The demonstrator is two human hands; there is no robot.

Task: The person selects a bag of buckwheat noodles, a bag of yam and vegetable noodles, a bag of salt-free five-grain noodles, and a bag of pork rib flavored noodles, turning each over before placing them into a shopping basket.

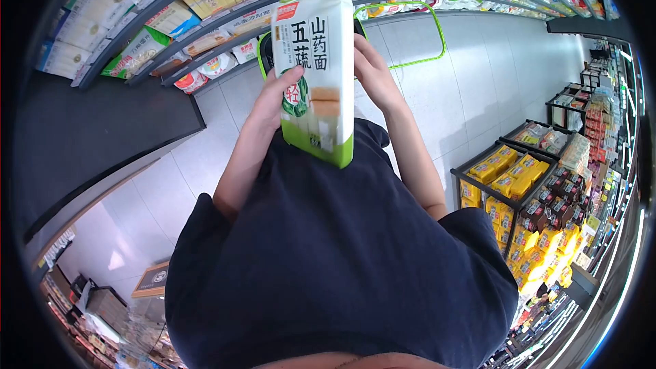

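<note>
A white and green pack of noodles [314, 48] is held up in front of my chest, its printed front facing me. My left hand [277, 96] grips its left edge, the thumb lying across the front and the other fingers hidden behind. At the right edge, my right hand [374, 72] has its fingers curled against the side and back of the pack, with the fingertips out of sight. Partly covered by the pack is a dark basket with a bright green rim or handle [445, 33], lower down near the floor.
Curved-looking shelves [253, 7] ahead carry several rows of packaged noodles. A dark counter or panel [102, 143] lies to the left. Black-framed racks [502, 195] with yellow packets [523, 174] stand at the right, beside the tiled floor [478, 82].
</note>
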